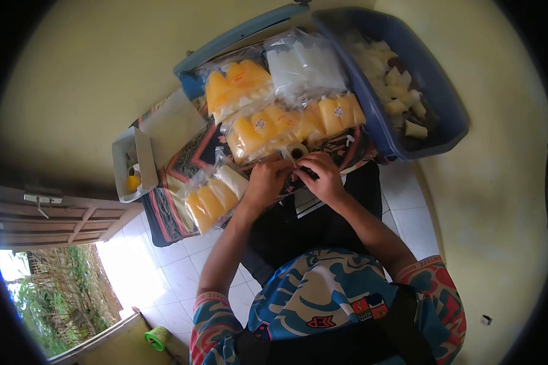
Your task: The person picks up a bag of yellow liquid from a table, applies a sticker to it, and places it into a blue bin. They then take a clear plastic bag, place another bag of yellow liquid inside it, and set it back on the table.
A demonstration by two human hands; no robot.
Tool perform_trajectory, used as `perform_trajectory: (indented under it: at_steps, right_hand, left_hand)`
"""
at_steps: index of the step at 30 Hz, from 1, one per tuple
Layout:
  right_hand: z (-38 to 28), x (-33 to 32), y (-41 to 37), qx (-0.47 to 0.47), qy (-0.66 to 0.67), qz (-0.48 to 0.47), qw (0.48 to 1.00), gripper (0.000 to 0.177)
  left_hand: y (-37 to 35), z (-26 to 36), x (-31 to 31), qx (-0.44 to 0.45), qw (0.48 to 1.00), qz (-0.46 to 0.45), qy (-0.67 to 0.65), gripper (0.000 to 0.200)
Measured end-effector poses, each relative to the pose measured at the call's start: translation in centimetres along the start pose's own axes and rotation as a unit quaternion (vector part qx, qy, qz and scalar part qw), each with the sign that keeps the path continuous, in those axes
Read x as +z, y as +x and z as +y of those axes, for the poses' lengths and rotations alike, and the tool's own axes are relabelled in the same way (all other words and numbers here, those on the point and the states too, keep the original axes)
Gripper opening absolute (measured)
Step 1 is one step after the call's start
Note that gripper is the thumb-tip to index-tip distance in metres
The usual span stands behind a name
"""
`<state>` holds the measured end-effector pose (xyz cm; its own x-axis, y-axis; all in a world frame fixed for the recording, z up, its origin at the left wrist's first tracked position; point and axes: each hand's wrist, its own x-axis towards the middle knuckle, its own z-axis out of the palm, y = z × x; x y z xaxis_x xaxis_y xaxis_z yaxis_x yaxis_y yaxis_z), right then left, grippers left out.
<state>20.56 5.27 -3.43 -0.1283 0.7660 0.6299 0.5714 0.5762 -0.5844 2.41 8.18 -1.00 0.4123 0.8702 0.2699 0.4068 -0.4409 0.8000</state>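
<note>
My left hand (266, 181) and my right hand (324, 177) meet at the front edge of a cloth-covered table, fingers curled and pinched close together. Just beyond the fingertips is a small roll of tape (298, 151); whatever thin thing the fingers hold is too small to make out. Beside my left hand lies a clear plastic bag with yellow and whitish packs (211, 198). Past both hands are clear bags of orange-yellow packs (263, 129), with another orange bag (237, 85) and a bag of white packs (304, 66) behind.
A large blue tub (447, 125) at the right holds loose whitish and yellowish packs. At the left stands a small white container (120, 167) with a yellow item inside. The patterned cloth (192, 149) covers the table. An open door (61, 210) and a green bin (157, 338) are lower left.
</note>
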Motion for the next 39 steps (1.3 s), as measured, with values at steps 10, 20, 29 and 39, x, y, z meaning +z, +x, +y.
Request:
perform_trajectory:
  at_steps: [10, 20, 29, 39]
  right_hand:
    - [0.0, -1.5, 0.4, 0.035, 0.040, -0.053, 0.997, 0.014]
    - [0.2, -3.3, 1.1, 0.136, 0.088, -0.030, 0.986, 0.009]
    - [-2.5, -6.0, 2.3, 0.072, 0.003, 0.072, 0.995, 0.011]
    - [-6.8, 5.2, 3.5, -0.208, 0.030, -0.084, 0.974, 0.012]
  left_hand:
    - [0.2, 0.1, -0.6, 0.041, 0.997, -0.046, 0.037, 0.013]
    - [0.5, 0.4, -1.0, 0.054, 0.996, -0.060, 0.048, 0.018]
    - [-1.9, 3.7, -0.8, -0.100, 0.991, 0.016, -0.083, 0.021]
    - [-6.8, -4.2, -13.0, -0.077, 0.967, 0.199, 0.137, 0.017]
